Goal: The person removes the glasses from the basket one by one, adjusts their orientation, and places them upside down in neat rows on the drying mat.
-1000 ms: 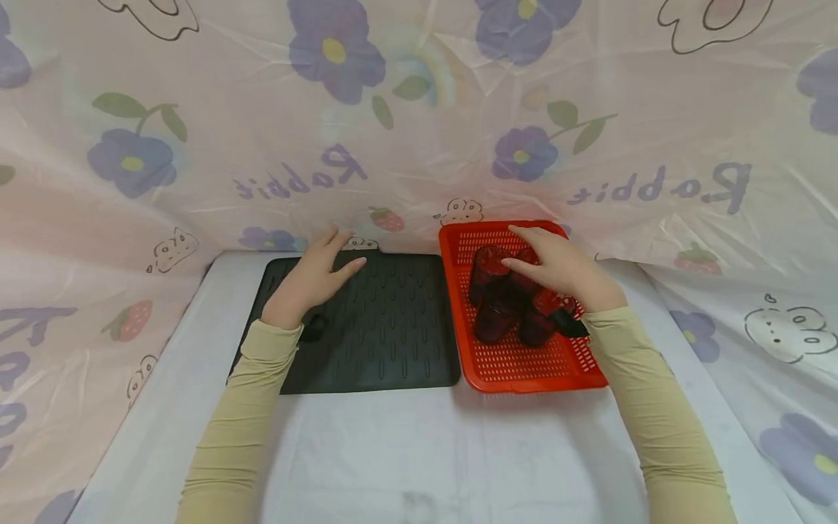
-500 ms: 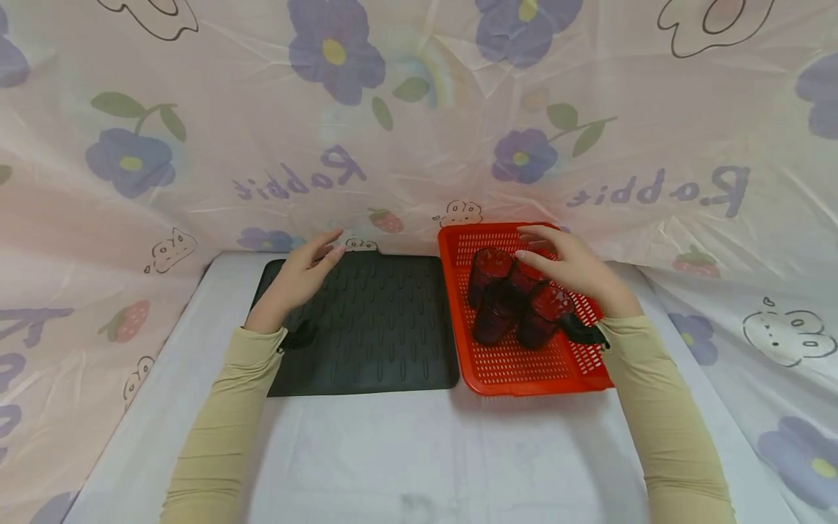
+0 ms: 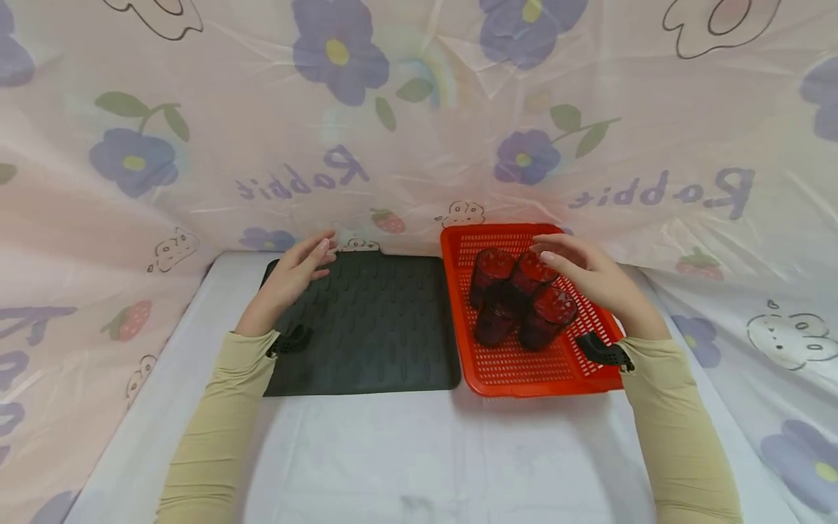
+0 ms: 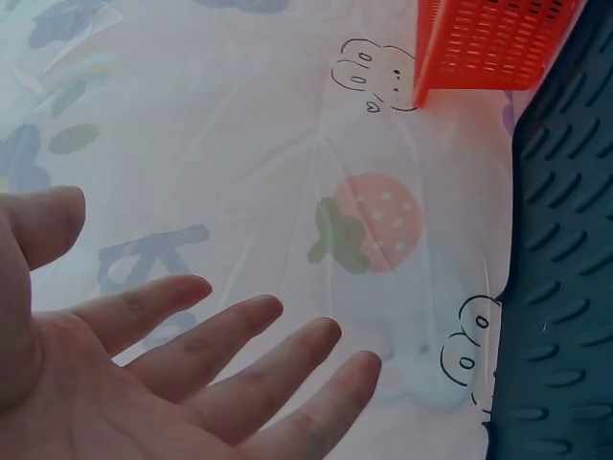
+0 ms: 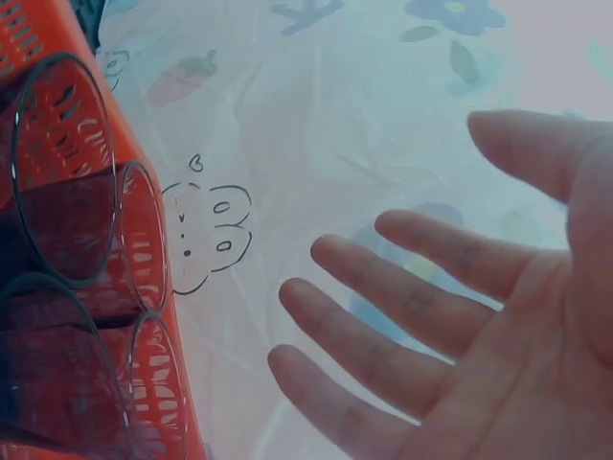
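Several dark-tinted drinking glasses (image 3: 548,314) stand close together in a red slotted plastic basket (image 3: 511,384). Over the basket's back right side hovers my right hand (image 3: 592,280), its fingers relaxed and holding nothing. In the right wrist view the glasses (image 5: 65,172) are left of the right hand (image 5: 441,335), apart from its fingertips. My left hand (image 3: 291,276) is above the back left part of a black ridged mat (image 3: 380,327), with nothing in it. The left wrist view shows that hand (image 4: 192,374) with fingers spread and thumb apart.
The mat lies directly left of the basket, both on a white-covered table (image 3: 366,451). A patterned curtain (image 3: 419,131) hangs behind the table and along both sides. Each wrist wears a black strap (image 3: 602,351).
My right hand has drawn back to the right and toward me, uncovering more of the glasses. The left hand has moved left and slightly nearer. Glasses, basket and mat stay in place.
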A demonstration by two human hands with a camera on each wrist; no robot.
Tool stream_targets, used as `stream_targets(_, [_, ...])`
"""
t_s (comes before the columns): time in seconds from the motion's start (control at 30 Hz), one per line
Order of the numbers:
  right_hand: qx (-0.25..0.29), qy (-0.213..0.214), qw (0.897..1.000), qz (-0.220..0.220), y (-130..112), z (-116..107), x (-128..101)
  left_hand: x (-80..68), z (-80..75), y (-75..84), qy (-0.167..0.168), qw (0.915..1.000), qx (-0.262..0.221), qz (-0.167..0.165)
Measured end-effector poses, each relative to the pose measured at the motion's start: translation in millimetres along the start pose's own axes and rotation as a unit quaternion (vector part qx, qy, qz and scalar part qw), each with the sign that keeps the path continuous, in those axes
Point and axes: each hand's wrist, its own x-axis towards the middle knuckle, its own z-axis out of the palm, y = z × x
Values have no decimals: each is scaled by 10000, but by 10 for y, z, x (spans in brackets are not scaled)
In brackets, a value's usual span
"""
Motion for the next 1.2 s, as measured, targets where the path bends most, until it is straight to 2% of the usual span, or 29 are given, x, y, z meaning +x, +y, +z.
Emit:
stream_targets(0.23, [748, -31, 9970, -171, 99, -29, -158, -44, -13, -31, 19, 9994, -348, -36])
stream_targets(0.47, [958, 61, 9949, -309, 221, -53, -291, -90, 4, -93, -32, 9971, -755, -89])
stream_targets(0.77, [886, 138, 9957, 212, 332, -28, -429, -146, -11, -191, 11, 9949, -973, -265])
stream_targets(0.97, [1013, 175, 9944, 230, 423, -6, -476, -188, 6, -256, -164, 9932, -1074, -425])
stream_targets(1.2, [1041, 245, 9931, 481, 475, 13, -526, -220, 18, -378, -309, 9913, -1159, -537])
